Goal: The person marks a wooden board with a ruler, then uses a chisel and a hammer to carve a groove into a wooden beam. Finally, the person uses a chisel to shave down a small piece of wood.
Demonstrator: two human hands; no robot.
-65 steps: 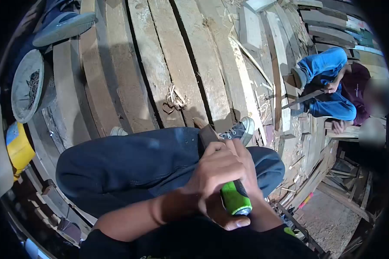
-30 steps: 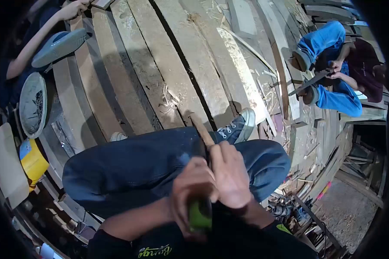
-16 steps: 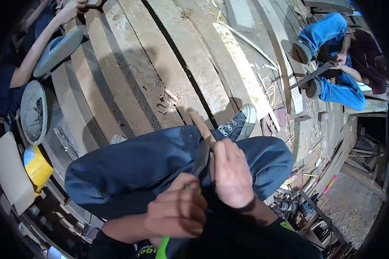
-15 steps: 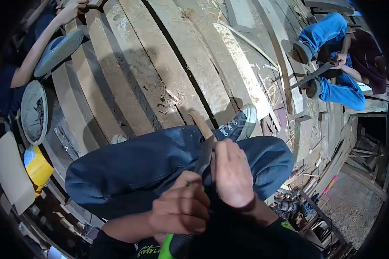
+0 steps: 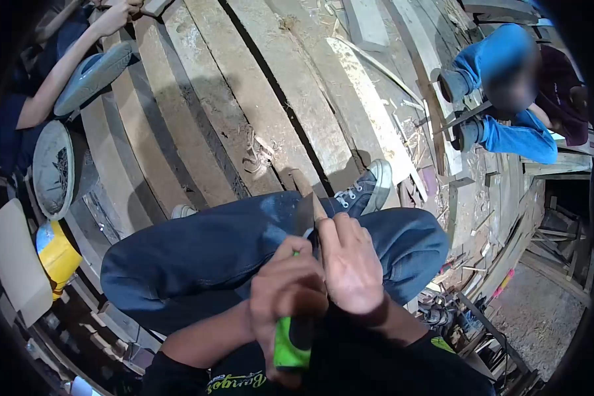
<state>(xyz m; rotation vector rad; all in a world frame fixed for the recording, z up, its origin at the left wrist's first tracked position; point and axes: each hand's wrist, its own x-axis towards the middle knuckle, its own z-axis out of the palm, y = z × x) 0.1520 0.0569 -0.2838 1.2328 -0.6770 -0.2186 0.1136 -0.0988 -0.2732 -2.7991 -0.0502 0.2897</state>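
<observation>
My left hand (image 5: 289,290) is closed around the green and black handle (image 5: 292,346) of a knife. Its dark, pointed blade (image 5: 304,214) lies against or just beside a narrow wooden stick (image 5: 301,179). My right hand (image 5: 351,264) is closed on that stick, with its fingers bent over the near part and hiding that end. The stick's far end sticks out past the fingers between my knees, over the plank floor. Both hands are close together above my lap.
Thick planks (image 5: 257,99) with a dark gap form the floor, with wood shavings (image 5: 257,155) on it. At left are a grey basin (image 5: 53,171) and a yellow container (image 5: 59,254). One person sits at upper right with a long blade (image 5: 465,117); another person's arm (image 5: 59,79) shows upper left.
My left hand has turned and shifted slightly right, and the blade has slid forward along the stick. My right hand has hardly moved. The person at right has shifted their long blade.
</observation>
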